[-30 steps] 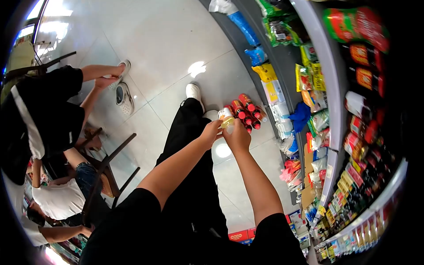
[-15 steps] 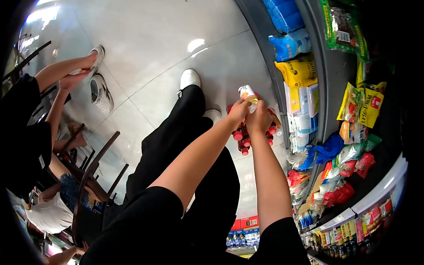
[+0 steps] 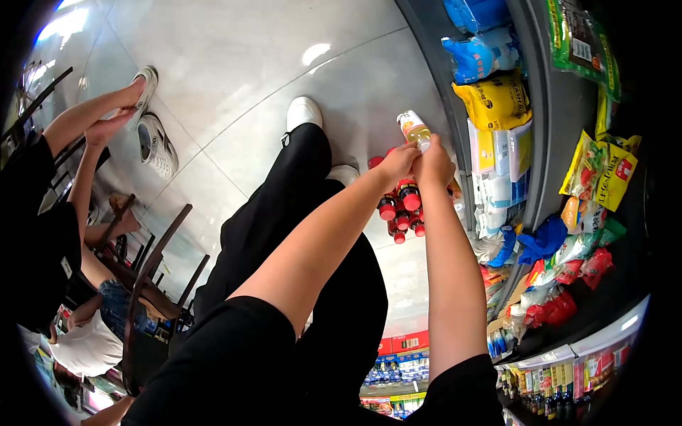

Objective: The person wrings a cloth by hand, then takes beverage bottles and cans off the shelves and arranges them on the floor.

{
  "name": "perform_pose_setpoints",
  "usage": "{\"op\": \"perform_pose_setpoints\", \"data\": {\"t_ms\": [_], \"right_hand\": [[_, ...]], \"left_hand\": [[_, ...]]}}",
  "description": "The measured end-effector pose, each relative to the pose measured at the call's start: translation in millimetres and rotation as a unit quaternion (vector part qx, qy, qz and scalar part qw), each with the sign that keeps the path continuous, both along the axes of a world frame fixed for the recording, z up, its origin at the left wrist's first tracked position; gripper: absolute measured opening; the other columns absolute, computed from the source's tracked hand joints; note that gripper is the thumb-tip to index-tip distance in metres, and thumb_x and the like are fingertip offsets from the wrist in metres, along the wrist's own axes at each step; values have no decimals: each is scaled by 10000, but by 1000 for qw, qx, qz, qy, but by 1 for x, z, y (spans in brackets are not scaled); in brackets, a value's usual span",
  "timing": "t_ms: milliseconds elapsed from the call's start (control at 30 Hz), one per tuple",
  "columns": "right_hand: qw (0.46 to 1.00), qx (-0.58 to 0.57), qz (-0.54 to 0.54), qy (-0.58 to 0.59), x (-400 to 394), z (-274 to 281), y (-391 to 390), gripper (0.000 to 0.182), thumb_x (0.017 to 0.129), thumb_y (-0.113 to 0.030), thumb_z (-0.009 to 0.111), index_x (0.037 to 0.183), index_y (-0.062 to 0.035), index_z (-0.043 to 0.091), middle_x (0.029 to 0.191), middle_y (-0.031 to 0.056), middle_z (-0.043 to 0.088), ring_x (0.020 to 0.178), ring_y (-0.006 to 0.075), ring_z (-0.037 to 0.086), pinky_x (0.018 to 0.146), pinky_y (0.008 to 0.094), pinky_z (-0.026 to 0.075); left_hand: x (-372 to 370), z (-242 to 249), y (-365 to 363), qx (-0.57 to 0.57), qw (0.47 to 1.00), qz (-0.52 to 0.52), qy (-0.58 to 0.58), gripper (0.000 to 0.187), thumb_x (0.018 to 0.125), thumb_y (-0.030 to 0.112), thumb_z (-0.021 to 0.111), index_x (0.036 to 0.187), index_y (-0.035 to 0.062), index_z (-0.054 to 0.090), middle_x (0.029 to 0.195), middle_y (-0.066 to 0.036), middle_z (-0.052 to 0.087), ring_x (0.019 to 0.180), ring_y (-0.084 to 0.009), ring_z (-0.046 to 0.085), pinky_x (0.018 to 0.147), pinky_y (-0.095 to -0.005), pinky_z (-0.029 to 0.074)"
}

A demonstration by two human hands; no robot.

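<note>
A small clear bottle with a white label and pale yellow liquid is tilted away from me. My left hand and my right hand are side by side at its near end, fingers closed round it. The fingers cover that end, so I cannot see its cap. Beneath my hands, dark bottles with red caps stand grouped near the floor, partly hidden by my forearms.
A grey shelf unit on the right carries a yellow packet, blue packs and hanging bags. Seated people, one with a white shirt, and dark chairs are at left. Shoes lie on the tiled floor.
Both hands and the bottle have shifted slightly up and to the right. The view has moved a little, showing more red-capped bottles. The grip stays the same.
</note>
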State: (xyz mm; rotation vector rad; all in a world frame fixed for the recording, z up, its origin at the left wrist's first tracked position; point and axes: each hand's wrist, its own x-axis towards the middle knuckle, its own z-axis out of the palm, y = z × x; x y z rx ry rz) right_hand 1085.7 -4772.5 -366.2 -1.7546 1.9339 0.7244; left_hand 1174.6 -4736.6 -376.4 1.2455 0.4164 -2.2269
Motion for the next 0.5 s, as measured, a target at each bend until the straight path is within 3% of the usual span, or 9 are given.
{"op": "perform_pose_setpoints", "data": {"t_ms": [167, 267, 333, 367, 433, 500], "right_hand": [[1000, -4, -10, -23, 10, 43, 11, 251, 761, -212, 578, 952, -67, 505, 874, 155, 616, 840, 311, 608, 682, 459, 472], [982, 44, -91, -158, 10, 84, 28, 246, 840, -266, 463, 949, -52, 518, 933, 166, 616, 890, 326, 591, 730, 421, 460], [974, 90, -96, -182, 16, 122, 40, 277, 882, -282, 387, 979, -72, 538, 991, 159, 615, 910, 331, 585, 755, 402, 448], [946, 99, -197, -238, 21, 140, 44, 282, 885, -295, 388, 979, -82, 548, 1000, 155, 616, 918, 328, 583, 765, 396, 445], [915, 99, -243, -306, 16, 166, 55, 305, 872, -337, 414, 963, -87, 564, 992, 160, 620, 922, 326, 585, 767, 390, 447], [948, 76, -108, -288, 8, 189, 64, 322, 822, -372, 505, 915, -71, 574, 921, 176, 629, 896, 337, 596, 726, 399, 461]], "left_hand": [[11, 50, 1, -47, 998, -27, -37, 478, 887, 221, 429, 1340, 92, 350, 1257, -72, 453, 1091, -167, 475, 896, -332, 414], [18, 87, 14, -84, 991, -78, -68, 422, 889, 241, 420, 1282, 89, 424, 1176, -67, 503, 1023, -168, 509, 841, -337, 438], [22, 119, 21, -138, 966, -159, -148, 390, 882, 277, 431, 1221, 90, 478, 1077, -55, 542, 954, -166, 532, 777, -332, 453], [26, 140, 22, -117, 968, -170, -143, 387, 877, 297, 443, 1205, 96, 490, 1055, -51, 546, 950, -162, 529, 773, -318, 448], [35, 180, 28, -93, 967, -201, -123, 387, 865, 339, 462, 1174, 111, 507, 1052, -47, 542, 951, -161, 522, 783, -315, 437], [44, 216, 33, -99, 963, -222, -113, 406, 855, 385, 471, 1167, 128, 510, 1088, -46, 531, 974, -168, 514, 819, -343, 422]]}}
